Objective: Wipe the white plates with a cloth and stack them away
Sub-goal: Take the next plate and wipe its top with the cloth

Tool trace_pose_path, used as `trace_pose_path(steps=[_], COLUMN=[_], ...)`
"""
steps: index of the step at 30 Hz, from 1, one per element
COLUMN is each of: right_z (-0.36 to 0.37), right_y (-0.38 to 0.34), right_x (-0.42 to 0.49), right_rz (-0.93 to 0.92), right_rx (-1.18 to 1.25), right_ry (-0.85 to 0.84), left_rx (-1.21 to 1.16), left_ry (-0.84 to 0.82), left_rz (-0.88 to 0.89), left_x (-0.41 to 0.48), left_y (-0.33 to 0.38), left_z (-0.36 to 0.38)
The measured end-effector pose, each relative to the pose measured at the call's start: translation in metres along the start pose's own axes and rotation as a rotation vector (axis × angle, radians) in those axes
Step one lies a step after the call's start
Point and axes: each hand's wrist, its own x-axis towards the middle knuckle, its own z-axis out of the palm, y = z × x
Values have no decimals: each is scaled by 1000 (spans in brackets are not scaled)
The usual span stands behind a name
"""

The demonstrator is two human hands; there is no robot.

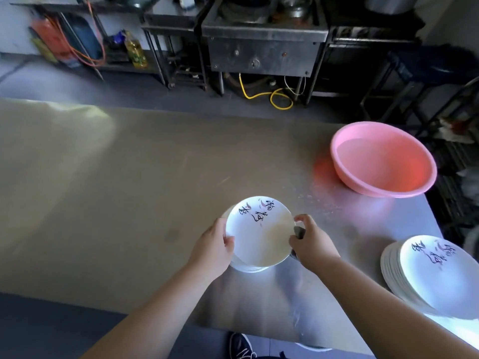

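A white plate (259, 231) with black brush writing lies on top of a low stack of plates (248, 268) near the table's front. My left hand (212, 250) grips its left rim, thumb on top. At the plate's right rim, my right hand (308, 242) holds a small dark cloth (299, 233), of which only a bit shows between the fingers. A second, taller stack of white plates (427, 275) with the same writing stands at the right edge of the table.
A pink basin (383, 159) stands at the back right of the steel table (129, 190). Beyond the table are a steel cooker (264, 45), shelves, a yellow hose and an oil bottle. My shoe (241, 345) shows below the table's front edge.
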Motion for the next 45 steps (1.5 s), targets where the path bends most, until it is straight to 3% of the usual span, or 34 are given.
trace_pose_path(steps=[10, 20, 26, 28, 31, 33, 35, 37, 39, 45], right_z=[-59, -61, -58, -61, -60, -54, -46, -41, -34, -7], right_y=[95, 177, 187, 185, 179, 174, 172, 174, 177, 163], right_x=[-50, -51, -47, -49, -47, -42, -35, -29, -23, -19], right_rz=[92, 210, 187, 121, -190, -421, -538, -491, -475, -492], right_rx=[145, -106, -205, -292, -255, -248, -419, -688, -818, -792], right_ry=[88, 19, 16, 61, 199, 103, -93, -226, -211, -190], left_rx=[-129, -38, 55, 72, 163, 302, 365, 396, 442, 494], left_ry=[-194, -333, -278, -232, -114, -56, -52, -48, -40, -63], left_rz=[62, -56, -37, -9, 139, 260, 294, 320, 365, 367], left_x=[-42, -67, -60, -59, -67, -73, -77, -78, -78, -75], left_y=[58, 59, 59, 56, 46, 36, 25, 17, 15, 12], left_z=[69, 168, 175, 174, 179, 185, 192, 198, 202, 208])
